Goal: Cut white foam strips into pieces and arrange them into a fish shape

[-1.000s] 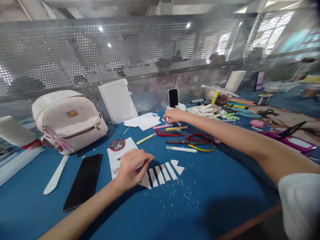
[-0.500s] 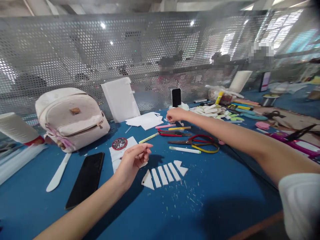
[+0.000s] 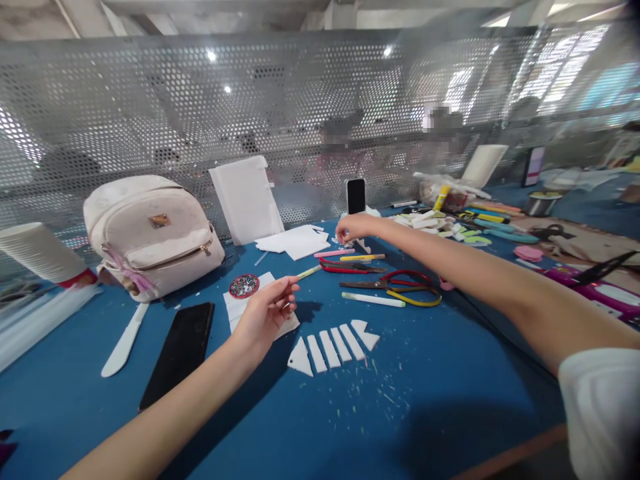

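Observation:
My left hand (image 3: 270, 310) hovers over the blue table, fingers curled and partly apart, holding nothing visible. Beneath it lies a white paper (image 3: 236, 311) with a round red-rimmed disc (image 3: 244, 286). My right hand (image 3: 352, 229) reaches to the far side, fingers bent down at small white scraps (image 3: 363, 246) in front of an upright phone (image 3: 356, 195); what its fingertips hold, if anything, is hidden. Nearer lie several white cut pieces in a fish-like row (image 3: 330, 349). Scissors (image 3: 400, 287), red-handled pliers (image 3: 345, 267) and a white marker (image 3: 373, 300) lie between.
On the left are a pale backpack (image 3: 155, 233), a dark phone (image 3: 177, 350), a white plastic knife (image 3: 125, 340) and stacked paper cups (image 3: 43, 253). White sheets (image 3: 295, 241) lie at the back. Foam pieces (image 3: 430, 221) and a pink tool (image 3: 590, 287) are on the right.
My left hand has risen slightly, and its fingers have drawn a little toward the paper side. My right hand stays by the scraps. The whole view has shifted a little.

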{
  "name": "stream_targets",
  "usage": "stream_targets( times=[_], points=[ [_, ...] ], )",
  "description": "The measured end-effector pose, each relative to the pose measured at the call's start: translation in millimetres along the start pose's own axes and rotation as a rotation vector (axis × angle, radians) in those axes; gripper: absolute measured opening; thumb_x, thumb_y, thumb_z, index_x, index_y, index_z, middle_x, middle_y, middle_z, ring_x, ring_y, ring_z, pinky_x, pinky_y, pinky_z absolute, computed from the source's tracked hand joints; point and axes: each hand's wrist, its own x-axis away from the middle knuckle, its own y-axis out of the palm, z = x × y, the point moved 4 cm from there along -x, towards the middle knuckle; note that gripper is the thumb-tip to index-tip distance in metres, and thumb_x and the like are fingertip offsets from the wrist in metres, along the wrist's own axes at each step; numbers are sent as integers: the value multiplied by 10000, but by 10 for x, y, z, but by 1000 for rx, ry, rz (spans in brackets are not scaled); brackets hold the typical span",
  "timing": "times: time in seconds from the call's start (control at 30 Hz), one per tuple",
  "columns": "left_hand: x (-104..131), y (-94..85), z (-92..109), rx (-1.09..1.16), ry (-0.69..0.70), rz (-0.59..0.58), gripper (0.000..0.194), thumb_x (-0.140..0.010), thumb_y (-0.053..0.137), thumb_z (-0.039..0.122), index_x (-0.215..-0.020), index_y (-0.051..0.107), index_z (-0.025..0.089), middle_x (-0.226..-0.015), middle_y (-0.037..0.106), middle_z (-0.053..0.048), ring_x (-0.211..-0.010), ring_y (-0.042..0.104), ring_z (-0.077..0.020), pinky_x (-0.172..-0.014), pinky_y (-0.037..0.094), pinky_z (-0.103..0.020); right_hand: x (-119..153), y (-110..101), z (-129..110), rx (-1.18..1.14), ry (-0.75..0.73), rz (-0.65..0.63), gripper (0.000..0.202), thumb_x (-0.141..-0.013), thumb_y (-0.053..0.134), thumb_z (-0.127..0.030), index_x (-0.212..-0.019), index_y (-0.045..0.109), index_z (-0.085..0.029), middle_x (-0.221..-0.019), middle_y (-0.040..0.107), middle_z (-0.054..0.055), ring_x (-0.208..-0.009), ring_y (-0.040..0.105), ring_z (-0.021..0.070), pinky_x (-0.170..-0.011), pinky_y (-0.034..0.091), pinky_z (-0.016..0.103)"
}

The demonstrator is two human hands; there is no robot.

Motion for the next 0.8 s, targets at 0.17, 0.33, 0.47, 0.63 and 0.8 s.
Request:
stream_targets(
  times=[0.17,0.33,0.47,0.63,0.8],
  points=[
    [7,6,-1,16,-7,2,180,-976,623,285,-1066,627,129,-948,646,-23,-704,608,-98,-611,542,-231,-35,12,-43,17,-2,-50,323,-981,626,-339,-1252,609,-164,-1258,624,99,-1069,646,235,-894,569,432],
    [4,-5,-11,32,-12,21,172,-976,622,276,-1069,629,132,-963,650,-27,-721,615,-101,-623,548,-234,-61,24,-58,72,14,-81,323,-982,625,-337,-1255,607,-167,-1262,621,100,-1076,643,236,-900,567,436],
    [10,2,-6,44,-34,41,168,-975,624,268,-1072,632,132,-983,654,-33,-743,625,-107,-640,557,-241,-55,36,-82,111,26,-71,325,-981,627,-337,-1258,606,-169,-1267,619,101,-1085,641,238,-904,565,438],
    [19,10,13,53,-41,67,168,-975,623,265,-1080,632,134,-997,657,-36,-760,633,-112,-657,565,-251,-46,47,-97,127,64,-3,320,-981,628,-337,-1255,608,-173,-1262,621,99,-1073,645,233,-893,569,426],
    [4,-11,18,58,-32,80,171,-976,622,272,-1082,635,138,-1005,662,-38,-772,638,-116,-672,568,-260,-66,-107,-47,140,83,81,328,-976,634,-336,-1253,609,-161,-1255,625,99,-1063,648,234,-883,572,426]
  ],
)
